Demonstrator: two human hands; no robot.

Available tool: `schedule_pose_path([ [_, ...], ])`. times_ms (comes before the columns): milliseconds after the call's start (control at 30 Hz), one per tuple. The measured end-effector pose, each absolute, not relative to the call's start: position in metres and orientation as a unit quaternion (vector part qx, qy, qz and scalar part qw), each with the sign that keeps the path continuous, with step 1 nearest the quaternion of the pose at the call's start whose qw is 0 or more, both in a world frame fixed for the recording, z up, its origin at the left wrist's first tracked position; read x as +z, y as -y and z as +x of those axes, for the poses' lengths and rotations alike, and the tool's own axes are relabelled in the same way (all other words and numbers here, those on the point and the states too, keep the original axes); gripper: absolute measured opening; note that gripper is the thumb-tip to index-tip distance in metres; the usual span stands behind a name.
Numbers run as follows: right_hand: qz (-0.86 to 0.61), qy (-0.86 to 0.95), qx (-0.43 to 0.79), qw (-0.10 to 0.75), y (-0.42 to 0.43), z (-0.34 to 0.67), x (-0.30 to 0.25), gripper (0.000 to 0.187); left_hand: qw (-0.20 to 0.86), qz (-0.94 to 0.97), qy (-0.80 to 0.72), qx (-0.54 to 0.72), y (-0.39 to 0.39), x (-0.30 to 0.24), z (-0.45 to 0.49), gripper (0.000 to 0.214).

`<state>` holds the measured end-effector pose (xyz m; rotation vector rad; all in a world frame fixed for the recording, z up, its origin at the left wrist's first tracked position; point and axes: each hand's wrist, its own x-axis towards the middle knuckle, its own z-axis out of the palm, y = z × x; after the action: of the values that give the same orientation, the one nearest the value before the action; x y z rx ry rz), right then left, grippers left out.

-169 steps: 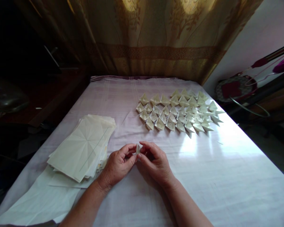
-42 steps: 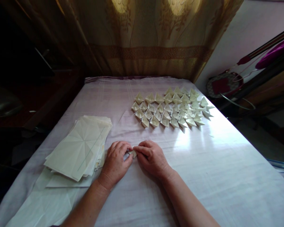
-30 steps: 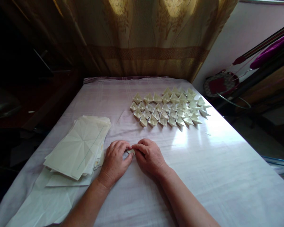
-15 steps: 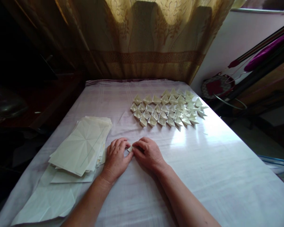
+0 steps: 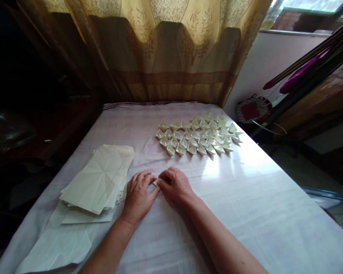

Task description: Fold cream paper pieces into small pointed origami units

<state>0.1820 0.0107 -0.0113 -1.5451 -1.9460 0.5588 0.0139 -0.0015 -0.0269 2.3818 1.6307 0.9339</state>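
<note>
A small folded piece of white paper (image 5: 156,182) lies on the cloth-covered table between my hands. My right hand (image 5: 175,184) pinches its right side between thumb and fingers and hides part of it. On the left, my left hand (image 5: 140,192) rests on the cloth, its thumb and curled forefinger closed about the paper's edge. Beyond them stand rows of folded paper boats (image 5: 192,147), set close together. Left of my left hand is a stack of creased paper sheets (image 5: 100,177), fanned unevenly.
Under the stack, a larger creased sheet (image 5: 60,243) reaches toward the table's front left. A patterned curtain (image 5: 171,57) hangs behind the far edge of the tablecloth (image 5: 246,213). Right of the table are a round bag (image 5: 253,108) and a blue-edged item (image 5: 322,196).
The camera view has tilted up and shifted slightly. My hands stay around the folded paper, with a little more of it showing beside the right fingertips.
</note>
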Motion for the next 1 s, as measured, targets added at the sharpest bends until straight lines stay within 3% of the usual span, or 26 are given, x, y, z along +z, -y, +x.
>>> schedule_pose_path([
  [167, -0.587, 0.71, 0.218, 0.323, -0.011, 0.184, -0.014, 0.011, 0.05, 0.793, -0.527, 0.303, 0.005, -0.026, 0.014, 0.015],
  [500, -0.641, 0.694, 0.19, 0.267, -0.017, 0.175, -0.007, 0.01, 0.041, 0.82, -0.498, 0.278, 0.011, -0.015, 0.017, 0.016],
  [733, -0.531, 0.76, 0.167, 0.335, -0.001, 0.188, -0.022, 0.022, -0.02, 0.852, -0.457, 0.254, 0.012, -0.017, 0.015, 0.028],
  [1000, -0.544, 0.814, 0.093, 0.18, 0.005, 0.19, -0.007, 0.026, -0.014, 0.89, -0.427, 0.157, 0.013, -0.012, 0.004, 0.04],
])
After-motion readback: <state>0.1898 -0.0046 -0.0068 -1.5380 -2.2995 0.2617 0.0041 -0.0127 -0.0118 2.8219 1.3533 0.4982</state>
